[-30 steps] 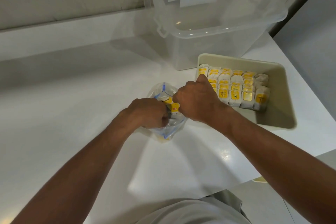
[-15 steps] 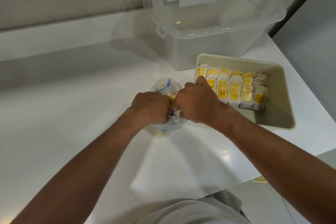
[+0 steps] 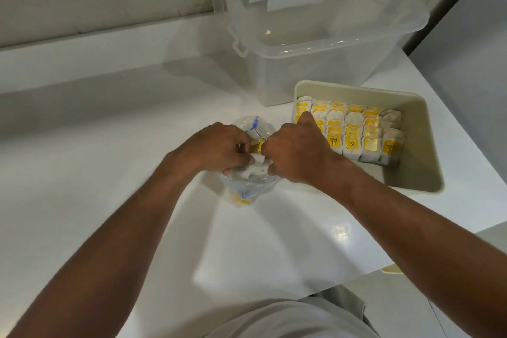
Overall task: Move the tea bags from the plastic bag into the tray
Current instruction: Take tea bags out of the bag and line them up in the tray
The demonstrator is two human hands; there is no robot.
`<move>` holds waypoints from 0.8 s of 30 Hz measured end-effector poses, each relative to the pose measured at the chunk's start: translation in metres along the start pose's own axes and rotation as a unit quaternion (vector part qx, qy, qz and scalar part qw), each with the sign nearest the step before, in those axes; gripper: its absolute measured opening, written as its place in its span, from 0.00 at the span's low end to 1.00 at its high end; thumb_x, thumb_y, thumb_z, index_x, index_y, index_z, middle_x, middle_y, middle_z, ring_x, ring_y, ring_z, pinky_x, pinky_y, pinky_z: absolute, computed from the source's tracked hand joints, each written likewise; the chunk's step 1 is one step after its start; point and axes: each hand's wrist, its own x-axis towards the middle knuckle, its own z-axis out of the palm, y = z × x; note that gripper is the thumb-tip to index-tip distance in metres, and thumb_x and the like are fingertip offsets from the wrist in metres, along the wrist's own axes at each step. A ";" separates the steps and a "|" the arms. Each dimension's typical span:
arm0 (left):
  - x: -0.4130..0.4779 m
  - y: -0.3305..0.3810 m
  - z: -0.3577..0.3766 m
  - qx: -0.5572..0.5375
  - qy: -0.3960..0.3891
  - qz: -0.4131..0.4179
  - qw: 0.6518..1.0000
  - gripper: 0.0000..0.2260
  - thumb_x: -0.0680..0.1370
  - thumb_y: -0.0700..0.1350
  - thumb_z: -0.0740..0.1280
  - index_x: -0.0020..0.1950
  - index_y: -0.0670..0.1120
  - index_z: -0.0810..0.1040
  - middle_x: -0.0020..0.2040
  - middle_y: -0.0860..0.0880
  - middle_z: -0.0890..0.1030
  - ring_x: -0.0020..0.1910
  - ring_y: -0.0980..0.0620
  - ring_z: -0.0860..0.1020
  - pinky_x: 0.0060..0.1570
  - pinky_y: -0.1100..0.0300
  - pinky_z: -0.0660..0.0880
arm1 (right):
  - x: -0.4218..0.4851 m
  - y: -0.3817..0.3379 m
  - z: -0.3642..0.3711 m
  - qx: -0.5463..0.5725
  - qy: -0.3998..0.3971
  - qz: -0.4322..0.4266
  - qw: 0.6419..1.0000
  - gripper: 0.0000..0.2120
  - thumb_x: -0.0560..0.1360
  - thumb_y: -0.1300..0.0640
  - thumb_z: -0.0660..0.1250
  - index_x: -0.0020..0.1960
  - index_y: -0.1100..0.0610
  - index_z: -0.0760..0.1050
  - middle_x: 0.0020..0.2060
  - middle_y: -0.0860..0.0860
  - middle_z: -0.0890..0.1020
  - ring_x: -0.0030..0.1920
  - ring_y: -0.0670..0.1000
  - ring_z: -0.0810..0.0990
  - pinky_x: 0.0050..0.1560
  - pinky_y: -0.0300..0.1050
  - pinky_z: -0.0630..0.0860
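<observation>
A clear plastic bag (image 3: 247, 186) with blue markings stands on the white table, holding white tea bags with yellow tags (image 3: 257, 145). My left hand (image 3: 216, 147) grips the bag's left side at its mouth. My right hand (image 3: 293, 153) grips the right side, fingers curled around the plastic and the tea bags between the hands. To the right sits a beige tray (image 3: 417, 145) filled with rows of several tea bags (image 3: 354, 132) standing upright; its near part is bare.
A large clear storage bin (image 3: 315, 44) with a latch stands behind the tray. The white table (image 3: 96, 159) ends at the right in a slanted edge, and a grey wall runs along the back.
Both hands have drawn slightly apart at the bag's mouth and the bag has shifted a little farther from me; more of its lower part shows below the hands.
</observation>
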 end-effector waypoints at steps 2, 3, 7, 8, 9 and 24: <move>-0.004 0.001 -0.006 -0.021 0.005 0.017 1.000 0.10 0.77 0.54 0.69 0.40 0.49 0.78 0.33 0.51 0.84 0.27 0.62 0.78 0.40 0.59 0.74 | 0.002 0.001 0.000 0.036 0.011 0.018 0.999 0.13 0.74 0.40 0.64 0.52 0.47 0.76 0.36 0.47 0.72 0.48 0.53 0.80 0.53 0.52 0.62; -0.006 0.002 -0.009 -0.034 0.005 0.023 0.999 0.10 0.78 0.54 0.69 0.40 0.49 0.78 0.34 0.51 0.84 0.27 0.62 0.78 0.40 0.60 0.73 | 0.003 0.002 0.000 0.058 0.021 0.028 0.998 0.15 0.74 0.38 0.64 0.54 0.46 0.76 0.36 0.47 0.74 0.48 0.53 0.80 0.52 0.52 0.62; -0.008 0.002 -0.014 -0.074 0.002 0.026 0.997 0.07 0.78 0.50 0.69 0.43 0.49 0.80 0.37 0.52 0.85 0.28 0.59 0.80 0.41 0.61 0.74 | 0.007 0.007 -0.001 0.109 0.093 0.035 0.989 0.11 0.77 0.41 0.62 0.53 0.44 0.78 0.42 0.48 0.83 0.49 0.52 0.81 0.47 0.50 0.55; -0.007 0.002 -0.014 -0.065 0.003 0.018 0.998 0.05 0.78 0.49 0.69 0.44 0.50 0.81 0.38 0.51 0.85 0.28 0.59 0.80 0.42 0.60 0.75 | 0.007 0.010 -0.002 0.113 0.094 0.040 0.988 0.11 0.77 0.42 0.61 0.53 0.44 0.78 0.44 0.48 0.83 0.50 0.52 0.81 0.47 0.50 0.55; -0.006 0.001 -0.013 -0.043 0.007 0.007 0.999 0.03 0.77 0.48 0.69 0.44 0.52 0.81 0.38 0.51 0.85 0.27 0.60 0.80 0.42 0.60 0.75 | 0.008 0.012 -0.002 0.118 0.094 0.044 0.988 0.12 0.77 0.42 0.61 0.54 0.45 0.78 0.46 0.48 0.82 0.51 0.52 0.80 0.47 0.50 0.57; 0.009 0.020 0.031 0.179 0.121 -0.061 0.974 0.08 0.76 0.60 0.66 0.48 0.57 0.74 0.43 0.55 0.76 0.41 0.50 0.74 0.41 0.58 0.68 | 0.007 0.029 -0.010 0.391 0.108 0.073 0.911 0.05 0.77 0.50 0.66 0.51 0.50 0.78 0.31 0.42 0.75 0.38 0.49 0.76 0.43 0.49 0.75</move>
